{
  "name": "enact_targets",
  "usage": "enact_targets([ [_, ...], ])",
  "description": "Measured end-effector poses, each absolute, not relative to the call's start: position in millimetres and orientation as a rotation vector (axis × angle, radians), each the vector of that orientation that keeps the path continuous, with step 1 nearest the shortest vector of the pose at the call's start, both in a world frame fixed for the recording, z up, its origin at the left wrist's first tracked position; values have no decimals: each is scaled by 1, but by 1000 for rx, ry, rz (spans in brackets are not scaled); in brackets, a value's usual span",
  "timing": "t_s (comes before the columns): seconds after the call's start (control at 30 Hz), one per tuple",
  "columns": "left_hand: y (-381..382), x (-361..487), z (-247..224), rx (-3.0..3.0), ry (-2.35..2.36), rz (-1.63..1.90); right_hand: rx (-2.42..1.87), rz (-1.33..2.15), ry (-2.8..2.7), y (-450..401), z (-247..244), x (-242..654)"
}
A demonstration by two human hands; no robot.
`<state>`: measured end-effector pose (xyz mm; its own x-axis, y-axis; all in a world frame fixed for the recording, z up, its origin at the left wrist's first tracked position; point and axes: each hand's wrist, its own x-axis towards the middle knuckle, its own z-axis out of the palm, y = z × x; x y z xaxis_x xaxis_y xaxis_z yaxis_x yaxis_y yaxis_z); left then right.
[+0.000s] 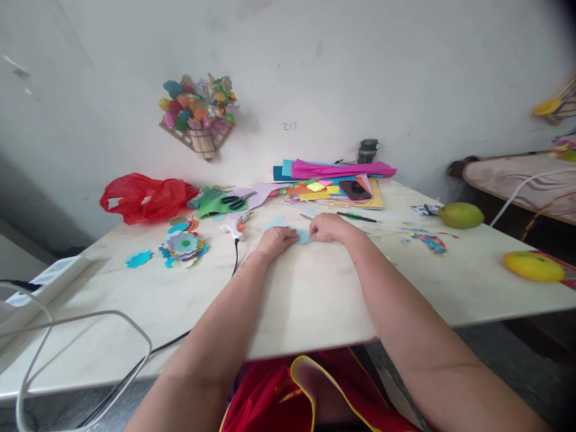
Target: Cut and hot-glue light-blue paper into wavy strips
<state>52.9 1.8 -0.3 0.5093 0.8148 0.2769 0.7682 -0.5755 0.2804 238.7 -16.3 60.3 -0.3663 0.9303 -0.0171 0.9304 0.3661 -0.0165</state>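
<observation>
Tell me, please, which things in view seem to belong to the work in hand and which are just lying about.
Likely part of the work:
- light-blue piece at the left hand and right hand
- glue gun
- scissors
- flower-shaped cutouts

Apparently just lying about:
- green fruit
- yellow fruit
- red plastic bag, though its contents are unclear

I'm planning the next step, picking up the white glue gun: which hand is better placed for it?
Probably the left hand: the white glue gun lies on its outer side. The right hand is farther off, beyond the light-blue piece, and would likely have to cross the left.
</observation>
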Motion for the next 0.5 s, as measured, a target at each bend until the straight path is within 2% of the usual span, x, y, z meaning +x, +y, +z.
enact_targets([
  [0.33, -1, 61, 4, 2704, 1329, 466, 1897, -47, 2390, -14, 64, 246],
  [0.5, -1, 64, 5, 2717, 1497, 613, 1961, -25, 2642, -11, 60, 251],
])
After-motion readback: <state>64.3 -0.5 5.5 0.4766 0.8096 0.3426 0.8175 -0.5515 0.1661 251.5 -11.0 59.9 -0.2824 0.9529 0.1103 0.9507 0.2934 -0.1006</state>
